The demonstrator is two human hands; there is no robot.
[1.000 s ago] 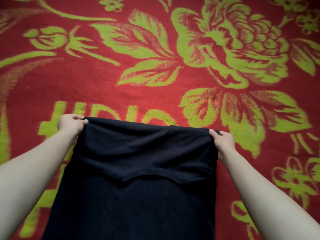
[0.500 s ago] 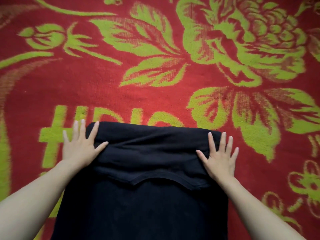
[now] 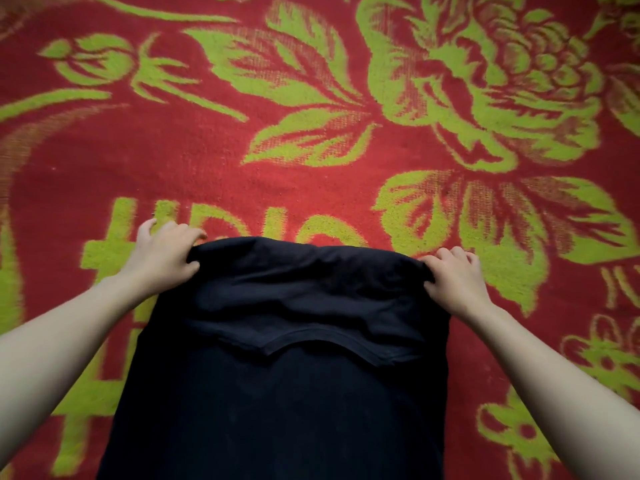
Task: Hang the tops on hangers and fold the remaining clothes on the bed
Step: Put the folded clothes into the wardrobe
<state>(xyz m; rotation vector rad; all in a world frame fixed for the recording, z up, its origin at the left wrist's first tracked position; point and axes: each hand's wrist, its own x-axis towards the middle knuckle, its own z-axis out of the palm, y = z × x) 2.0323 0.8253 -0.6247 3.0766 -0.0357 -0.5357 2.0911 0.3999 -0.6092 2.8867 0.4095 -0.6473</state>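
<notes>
A black garment point(image 3: 291, 393) lies on the bed in front of me, its far end folded over toward me so that a curved hem shows across the middle. My left hand point(image 3: 162, 258) pinches the far left corner of the fold. My right hand point(image 3: 453, 278) pinches the far right corner. The fold's far edge is slightly raised and wrinkled between the two hands. The garment's near end runs out of view at the bottom.
The bed is covered by a red blanket point(image 3: 311, 188) with a large yellow-green flower and leaf pattern. It fills the whole view beyond and beside the garment.
One second ago both hands gripped the fold's far corners. Half a second ago they lay flat and open on the fabric. Now both have closed on the corners again.
</notes>
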